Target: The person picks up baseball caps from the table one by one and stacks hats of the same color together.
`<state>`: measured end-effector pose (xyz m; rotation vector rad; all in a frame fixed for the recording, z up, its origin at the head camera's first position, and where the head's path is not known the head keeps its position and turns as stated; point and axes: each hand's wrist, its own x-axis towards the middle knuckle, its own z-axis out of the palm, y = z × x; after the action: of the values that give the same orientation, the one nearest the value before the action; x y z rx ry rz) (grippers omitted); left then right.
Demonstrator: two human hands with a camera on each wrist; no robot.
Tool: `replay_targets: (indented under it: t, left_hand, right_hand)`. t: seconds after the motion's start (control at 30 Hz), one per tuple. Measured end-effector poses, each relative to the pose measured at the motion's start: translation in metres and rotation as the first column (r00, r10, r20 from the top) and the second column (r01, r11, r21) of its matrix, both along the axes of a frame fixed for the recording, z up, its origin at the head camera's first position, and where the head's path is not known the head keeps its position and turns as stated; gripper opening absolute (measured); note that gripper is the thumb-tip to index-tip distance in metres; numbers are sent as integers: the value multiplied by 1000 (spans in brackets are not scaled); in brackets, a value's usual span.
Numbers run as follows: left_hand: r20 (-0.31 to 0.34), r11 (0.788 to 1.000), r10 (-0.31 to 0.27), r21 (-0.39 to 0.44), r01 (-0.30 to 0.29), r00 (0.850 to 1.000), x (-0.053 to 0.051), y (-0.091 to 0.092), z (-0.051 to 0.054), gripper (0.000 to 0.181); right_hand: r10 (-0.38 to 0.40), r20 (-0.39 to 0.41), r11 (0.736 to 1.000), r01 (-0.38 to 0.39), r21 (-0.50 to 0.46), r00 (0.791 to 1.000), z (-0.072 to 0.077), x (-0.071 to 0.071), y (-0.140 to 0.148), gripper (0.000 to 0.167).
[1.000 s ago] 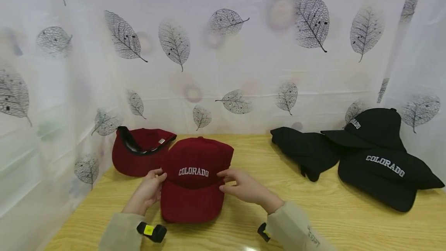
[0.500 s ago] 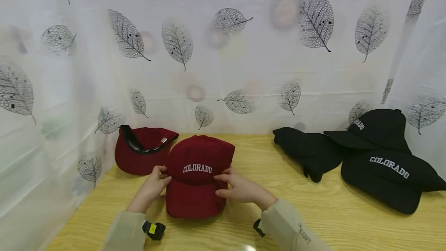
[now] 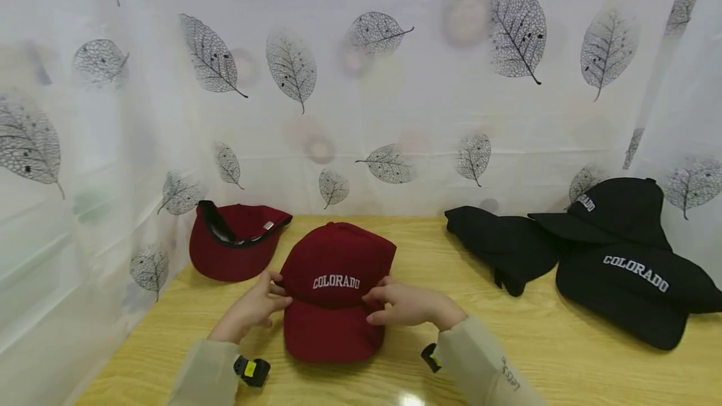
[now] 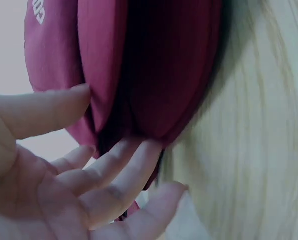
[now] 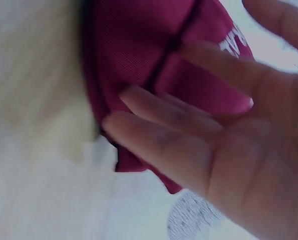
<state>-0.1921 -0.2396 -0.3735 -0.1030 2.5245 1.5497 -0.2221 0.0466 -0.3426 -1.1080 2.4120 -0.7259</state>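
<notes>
A dark red baseball cap with white COLORADO lettering (image 3: 337,252) faces me on the wooden table, brim toward me. At its left side, my left hand (image 3: 254,307) touches the cap with thumb and fingertips. In the left wrist view its thumb lies at a red edge and the fingers extend, gently bent, against the cap (image 4: 98,45). My right hand (image 3: 414,306) touches the opposite side. The right wrist view shows its fingers (image 5: 159,145) nearly straight along the cap (image 5: 133,45), with the thumb apart from it. Behind and left lies another red cap (image 3: 231,259), its inside showing.
On the right, a black COLORADO cap (image 3: 632,284) lies with a second black cap (image 3: 617,212) resting on it. Beside them is another black cap (image 3: 507,246), its lettering not visible. A white leaf-patterned curtain (image 3: 350,105) encloses the wooden table (image 3: 485,343).
The front red cap has shifted slightly right, and both hands have moved along with it. The other caps appear in the same places, while the head view has turned a little left.
</notes>
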Motion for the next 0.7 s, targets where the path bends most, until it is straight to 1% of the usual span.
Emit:
replay_targets:
  t: [0.1,0.2,0.23,0.3,0.37,0.4,0.43,0.5,0.53,0.6,0.63,0.67,0.7]
  left_hand:
    - [9,998,-55,-4,55,998,2,4,2,41]
    - [23,994,-106,13,106,994,1,8,4,45]
    - [24,992,-125,16,125,992,0,9,4,46]
    - [14,991,-136,1,136,991,-4,11,6,45]
    - [-19,992,-118,-37,117,993,-9,12,9,41]
    - [-48,993,-104,-60,101,993,-12,13,10,40]
    - [-82,994,-88,-79,81,993,-16,13,12,39]
    - [-148,994,-51,-108,35,988,-24,14,15,42]
    - [-175,994,-39,-109,20,984,-27,14,15,43]
    - [-214,995,-35,-99,14,976,-35,16,15,46]
    - [-224,996,-38,-92,18,974,-38,17,15,46]
    - [-227,996,-44,-82,26,973,-41,18,14,48]
    - [-232,997,-52,-73,36,971,-44,19,13,48]
  right_hand:
    - [33,39,998,-35,44,999,10,2,11,38]
    - [55,73,998,-57,29,996,21,1,23,32]
    - [65,74,998,-66,6,995,24,-1,28,30]
    - [64,74,996,-59,-65,995,29,-5,38,26]
    - [36,89,985,-20,-170,995,33,-11,48,24]
    - [10,95,973,13,-230,995,34,-14,52,24]
    - [-21,98,954,50,-294,995,33,-18,56,24]
    - [-111,114,901,148,-409,987,30,-26,61,26]
    - [-159,123,871,198,-449,979,28,-30,62,28]
    - [-252,135,819,286,-498,958,20,-38,62,32]
    - [-296,137,799,323,-507,945,16,-41,61,34]
    - [-330,150,782,359,-509,932,11,-44,60,35]
    - [-355,163,772,387,-504,921,6,-46,60,37]
